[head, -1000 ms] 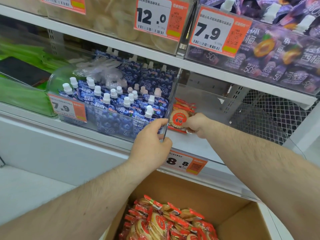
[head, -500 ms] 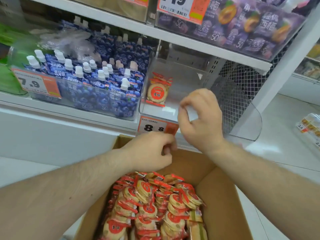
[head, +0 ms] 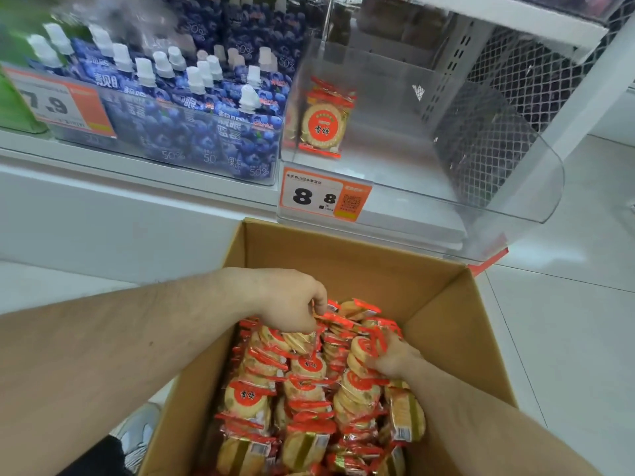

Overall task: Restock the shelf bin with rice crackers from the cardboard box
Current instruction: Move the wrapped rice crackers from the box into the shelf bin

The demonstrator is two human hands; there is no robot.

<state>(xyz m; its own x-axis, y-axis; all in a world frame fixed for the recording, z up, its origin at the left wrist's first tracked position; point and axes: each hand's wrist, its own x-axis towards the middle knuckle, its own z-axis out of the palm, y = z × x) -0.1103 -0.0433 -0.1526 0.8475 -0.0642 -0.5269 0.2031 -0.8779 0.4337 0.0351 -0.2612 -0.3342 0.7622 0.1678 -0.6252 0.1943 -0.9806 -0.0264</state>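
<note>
An open cardboard box point(head: 443, 314) on the floor holds several red-and-gold rice cracker packs point(head: 305, 383). My left hand point(head: 292, 298) is down in the far part of the pile, fingers curled onto a pack's red edge. My right hand point(head: 390, 355) is dug into the packs at the right side, its fingers buried among them. Above, the clear shelf bin point(head: 498, 173) with an 8.8 price tag point(head: 323, 197) has a few cracker packs point(head: 323, 118) standing upright against its left wall.
Blue spouted jelly pouches point(head: 192, 97) fill the neighbouring bin on the left, behind a 7.9 tag. A wire mesh panel point(head: 536, 70) closes the shelf's right end. White floor tiles lie to the right of the box. A grey shoe point(head: 141, 431) shows at the lower left.
Both hands dropped from the shelf bin's front down into the cardboard box and now grip packs. The view tilted down with them. The standing packs stayed in the bin.
</note>
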